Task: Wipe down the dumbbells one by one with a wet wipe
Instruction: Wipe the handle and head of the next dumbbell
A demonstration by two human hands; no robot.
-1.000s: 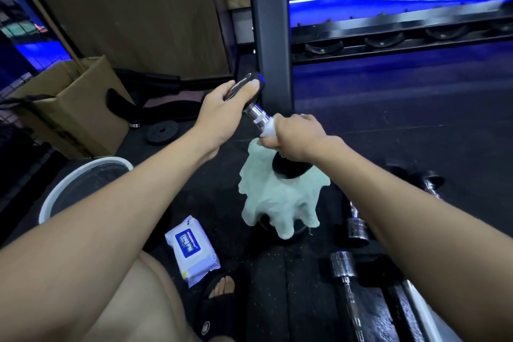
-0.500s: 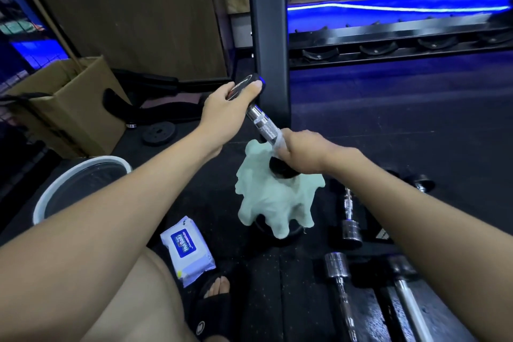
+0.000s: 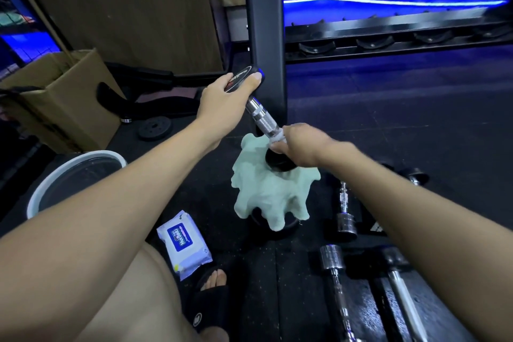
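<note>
Dumbbell (image 3: 262,116) stood tilted — left hand (image 3: 222,103) gripped its far head; right hand (image 3: 301,144) pinched wet wipe (image 3: 276,138) round the handle.

We count five dumbbells: one held up (image 3: 262,116), four on the floor (image 3: 344,208) (image 3: 416,176) (image 3: 337,286) (image 3: 402,286). One green cloth (image 3: 269,191), one white wipe (image 3: 277,137), one wipe pack (image 3: 183,241), one bucket (image 3: 72,166), one cardboard box (image 3: 69,103), one loose weight plate (image 3: 154,128).
</note>
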